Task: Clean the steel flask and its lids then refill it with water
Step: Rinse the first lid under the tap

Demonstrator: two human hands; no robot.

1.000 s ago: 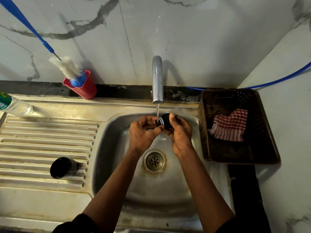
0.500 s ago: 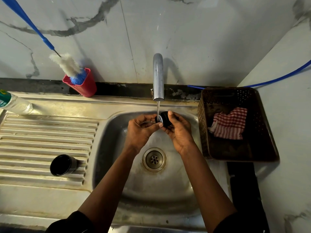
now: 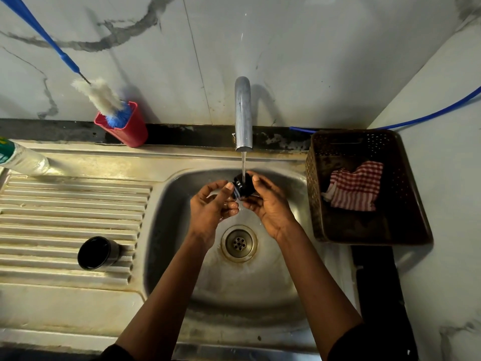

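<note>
**Small lid held under the running tap**

The right hand pinches a small black round lid, thumb on top and fingers curled beneath. It holds the lid above the stainless steel sink basin, directly in the thin stream of water from the curved chrome tap. The left hand presses its thumb against the lid's ringed end, with its other fingers curled together just below. A larger black cylindrical cup lid lies on its side on the ribbed steel drainboard, well apart to the left. A brown perforated plastic basket on the right holds a red-and-white checked cloth.
</note>
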